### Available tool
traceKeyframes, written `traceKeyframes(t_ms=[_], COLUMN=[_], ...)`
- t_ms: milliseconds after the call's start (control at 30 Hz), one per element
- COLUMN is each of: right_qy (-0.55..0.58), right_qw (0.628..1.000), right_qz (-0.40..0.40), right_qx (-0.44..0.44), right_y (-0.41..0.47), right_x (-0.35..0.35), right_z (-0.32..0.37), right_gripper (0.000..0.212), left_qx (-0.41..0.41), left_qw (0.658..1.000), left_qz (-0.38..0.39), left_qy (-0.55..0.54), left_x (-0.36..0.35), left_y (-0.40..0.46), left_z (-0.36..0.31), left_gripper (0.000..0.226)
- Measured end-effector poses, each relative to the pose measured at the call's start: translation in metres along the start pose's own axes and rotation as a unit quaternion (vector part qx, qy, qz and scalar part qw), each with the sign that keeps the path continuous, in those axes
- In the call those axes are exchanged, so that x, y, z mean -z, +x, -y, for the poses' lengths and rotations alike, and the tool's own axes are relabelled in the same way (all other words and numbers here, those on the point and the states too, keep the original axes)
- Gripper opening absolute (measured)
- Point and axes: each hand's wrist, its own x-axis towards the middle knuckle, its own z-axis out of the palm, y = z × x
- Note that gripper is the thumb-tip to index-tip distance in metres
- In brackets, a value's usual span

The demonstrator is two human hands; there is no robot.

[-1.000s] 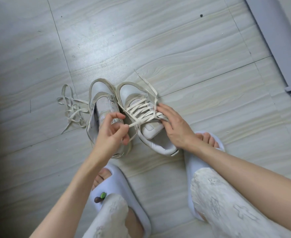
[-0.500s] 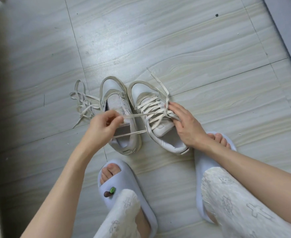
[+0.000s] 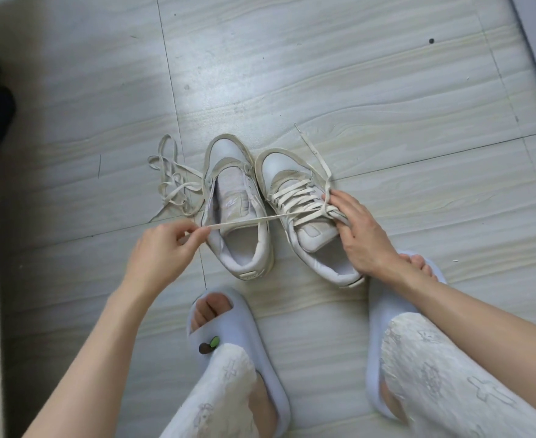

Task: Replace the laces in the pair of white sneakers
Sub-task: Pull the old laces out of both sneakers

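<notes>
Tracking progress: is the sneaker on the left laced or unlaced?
Unlaced: the left sneaker shows a bare tongue and no lace through its eyelets; a loose lace lies beside it.

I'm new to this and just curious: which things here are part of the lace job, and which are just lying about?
Part of the job:
laced sneaker
unlaced sneaker
taut lace
left hand
right hand
loose lace

Just there:
slippers
floor
</notes>
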Motion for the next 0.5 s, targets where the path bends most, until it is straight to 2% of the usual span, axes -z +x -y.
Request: traceKeyframes(t_ms=[67, 167, 233, 300, 367, 500], right_qy=[-0.003, 0.013, 0.025, 0.028, 0.031, -0.011], right_qw=[1.0, 1.0, 1.0, 1.0, 0.999, 0.995], right_qz=[0.002, 0.0, 0.002, 0.0, -0.028, -0.095], right_qx=[-0.002, -0.01, -0.008, -0.009, -0.007, 0.018], right_y=[0.0, 0.0, 0.0, -0.003, -0.009, -0.012], right_x=[-0.001, 0.001, 0.003, 0.006, 0.011, 0.021], right_z=[0.001, 0.008, 0.013, 0.017, 0.021, 0.026], right_gripper=[0.053, 0.053, 0.048, 0.041, 0.038, 0.025], left_qx=[-0.013, -0.122, -0.183, -0.222, -0.219, -0.208], left_qw=[0.997, 0.981, 0.964, 0.958, 0.963, 0.971], left_qz=[-0.068, -0.149, -0.189, -0.173, -0.129, -0.111], left_qy=[-0.019, -0.002, 0.025, 0.057, 0.088, 0.046], left_x=[-0.005, -0.027, -0.048, -0.071, -0.089, -0.102], left_y=[-0.003, -0.009, -0.017, -0.025, -0.028, -0.025], left_z=[-0.008, -0.036, -0.057, -0.072, -0.075, -0.063], left_gripper=[0.02, 0.034, 0.029, 0.028, 0.04, 0.054])
